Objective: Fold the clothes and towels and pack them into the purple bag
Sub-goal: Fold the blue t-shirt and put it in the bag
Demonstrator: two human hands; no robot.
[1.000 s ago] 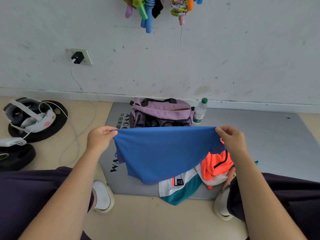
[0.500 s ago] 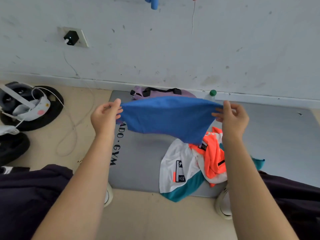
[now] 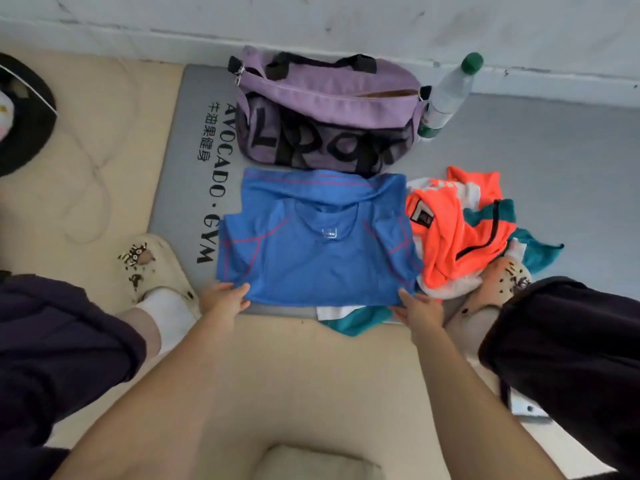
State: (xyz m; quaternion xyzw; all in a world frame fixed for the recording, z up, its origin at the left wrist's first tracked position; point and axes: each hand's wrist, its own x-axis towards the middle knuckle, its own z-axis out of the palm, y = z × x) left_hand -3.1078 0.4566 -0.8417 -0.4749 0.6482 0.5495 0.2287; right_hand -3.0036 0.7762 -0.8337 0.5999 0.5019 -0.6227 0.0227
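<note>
Your left hand [image 3: 225, 299] pinches the near-left corner of the blue shirt [image 3: 317, 237], and your right hand [image 3: 419, 308] pinches the near-right corner; both grips sit on the hem at 6 o'clock. The shirt lies spread on the grey mat [image 3: 554, 161], running away from you toward 12 o'clock, where its far edge touches the purple bag [image 3: 325, 95]. Its long axis runs 6 to 12, so I judge any lengthwise fold goes side to side, each hand equally near its own edge. The shirt shows pink seams and a small label at centre; its far end is doubled over and rumpled. At 3 o'clock an unfolded orange, white and teal heap [image 3: 460, 230] touches it. The bag's zip looks partly open.
</note>
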